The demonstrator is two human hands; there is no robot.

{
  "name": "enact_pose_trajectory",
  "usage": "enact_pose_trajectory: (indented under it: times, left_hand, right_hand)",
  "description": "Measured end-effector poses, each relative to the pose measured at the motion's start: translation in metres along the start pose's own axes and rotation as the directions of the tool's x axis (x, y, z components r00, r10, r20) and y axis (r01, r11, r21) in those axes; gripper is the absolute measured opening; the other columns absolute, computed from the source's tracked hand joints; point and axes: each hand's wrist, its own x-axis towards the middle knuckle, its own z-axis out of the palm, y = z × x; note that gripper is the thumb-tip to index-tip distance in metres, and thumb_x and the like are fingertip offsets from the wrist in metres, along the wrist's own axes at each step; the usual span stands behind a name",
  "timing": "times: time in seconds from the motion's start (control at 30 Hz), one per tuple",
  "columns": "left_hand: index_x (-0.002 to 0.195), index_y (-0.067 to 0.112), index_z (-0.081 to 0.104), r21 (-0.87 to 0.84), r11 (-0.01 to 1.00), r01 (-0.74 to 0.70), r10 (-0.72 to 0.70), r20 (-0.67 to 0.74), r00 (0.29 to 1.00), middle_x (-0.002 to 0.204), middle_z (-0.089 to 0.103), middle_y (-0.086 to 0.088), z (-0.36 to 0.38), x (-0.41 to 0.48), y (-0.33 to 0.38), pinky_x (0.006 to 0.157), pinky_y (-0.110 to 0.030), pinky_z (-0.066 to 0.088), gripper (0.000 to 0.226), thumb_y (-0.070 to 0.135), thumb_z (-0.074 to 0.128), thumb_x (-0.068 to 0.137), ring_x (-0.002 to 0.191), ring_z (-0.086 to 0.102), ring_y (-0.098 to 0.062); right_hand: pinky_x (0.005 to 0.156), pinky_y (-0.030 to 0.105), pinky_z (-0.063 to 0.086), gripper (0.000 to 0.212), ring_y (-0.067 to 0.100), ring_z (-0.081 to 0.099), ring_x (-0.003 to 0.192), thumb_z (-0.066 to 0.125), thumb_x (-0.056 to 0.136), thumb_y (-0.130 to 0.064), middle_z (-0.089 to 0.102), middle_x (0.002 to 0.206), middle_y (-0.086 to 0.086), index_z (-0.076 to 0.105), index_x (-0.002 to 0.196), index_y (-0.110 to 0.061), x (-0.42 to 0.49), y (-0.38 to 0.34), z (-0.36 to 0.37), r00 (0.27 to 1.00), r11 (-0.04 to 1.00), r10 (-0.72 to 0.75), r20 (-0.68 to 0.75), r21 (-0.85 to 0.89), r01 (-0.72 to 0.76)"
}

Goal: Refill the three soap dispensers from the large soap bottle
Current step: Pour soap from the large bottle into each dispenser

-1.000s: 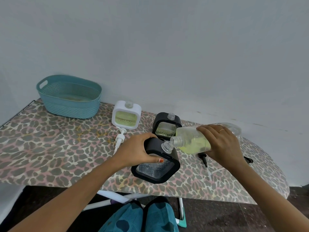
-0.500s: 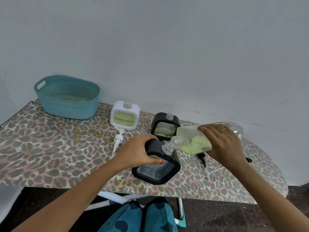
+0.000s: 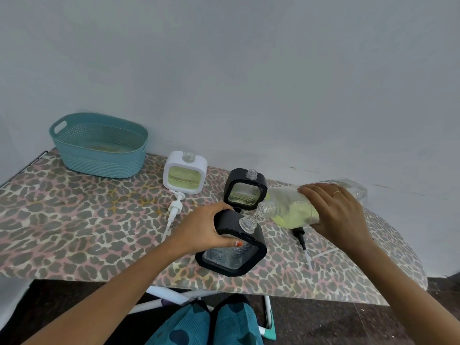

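- Low in the middle of the frame, our left hand (image 3: 206, 227) curls round the upper left corner of the near black dispenser (image 3: 234, 257). The thumb lies across its front edge, and the fingers wrap behind, out of sight.
- That dispenser stands tilted on the leopard-print board (image 3: 62, 220), its open neck leaning toward the right. Its window looks clear.
- At centre right, our right hand (image 3: 336, 212) is clamped over the large soap bottle (image 3: 291, 205). The fingers are spread across the top and there is a ring on one of them.
- We hold the bottle almost level, with yellow-green soap pooled along its lower side. Its open mouth sits just above and right of the dispenser's neck. We cannot tell whether soap is running.
- Behind it stands a second black dispenser (image 3: 245, 190), uncapped, with a little green soap at the bottom.
- Further left is a white dispenser (image 3: 185, 173), uncapped, its window mostly green.
- A white pump (image 3: 174, 210) lies below the white dispenser, and a black pump (image 3: 300, 235) lies under the bottle.
- A teal basket (image 3: 99, 145) sits at the upper left of the board.
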Motion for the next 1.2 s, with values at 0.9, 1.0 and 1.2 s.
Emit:
enact_pose_trajectory:
  times: [0.9,1.0,1.2]
  left_hand:
    - [0.101,0.035,0.051,-0.017,1.0,-0.014,0.014,-0.024,1.0,0.089,0.056,0.024,0.003,-0.001,-0.001,0.069,-0.002,0.041,0.052,0.037,0.082,0.06,0.081,0.054,0.009]
    - [0.099,0.038,0.049,-0.02,1.0,-0.015,0.015,-0.021,1.0,0.088,0.053,0.028,0.003,-0.002,0.0,0.067,0.0,0.039,0.051,0.037,0.082,0.06,0.081,0.052,0.014]
    - [0.097,0.039,0.048,-0.008,1.0,-0.01,0.01,-0.028,1.0,0.086,0.053,0.029,0.002,-0.002,0.001,0.066,-0.002,0.04,0.05,0.037,0.082,0.061,0.08,0.052,0.014]
  right_hand:
    - [0.067,0.035,0.054,0.052,0.029,0.07,0.077,0.09,0.043,-0.008,0.072,0.088,0.009,0.069,0.09,-0.004,-0.001,0.009,-0.005,1.0,0.999,0.008,-0.002,-0.031,-0.008]
    - [0.068,0.035,0.054,0.053,0.028,0.07,0.078,0.09,0.042,-0.008,0.073,0.089,0.008,0.069,0.091,-0.005,-0.001,0.011,-0.005,1.0,0.999,0.003,0.003,-0.037,-0.003]
    - [0.066,0.035,0.054,0.052,0.028,0.07,0.077,0.09,0.042,-0.006,0.073,0.088,0.008,0.07,0.09,-0.004,-0.002,0.012,-0.007,1.0,0.999,0.0,0.001,-0.044,0.0]
